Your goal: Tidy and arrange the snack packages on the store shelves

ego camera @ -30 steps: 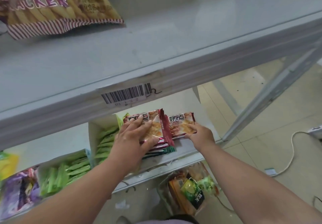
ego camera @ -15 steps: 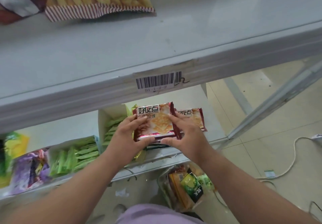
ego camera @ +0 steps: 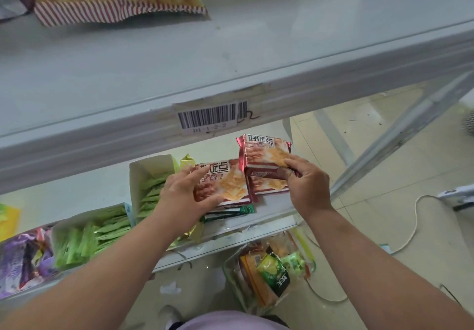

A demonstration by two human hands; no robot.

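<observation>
Two hands (ego camera: 306,188) around cracker packs (ego camera: 264,158)

Right hand (ego camera: 306,186) pinches a red pack (ego camera: 264,155) above the shelf (ego camera: 272,206). Left hand (ego camera: 187,193) grips another pack (ego camera: 225,183), seemingly atop a stack.
</observation>
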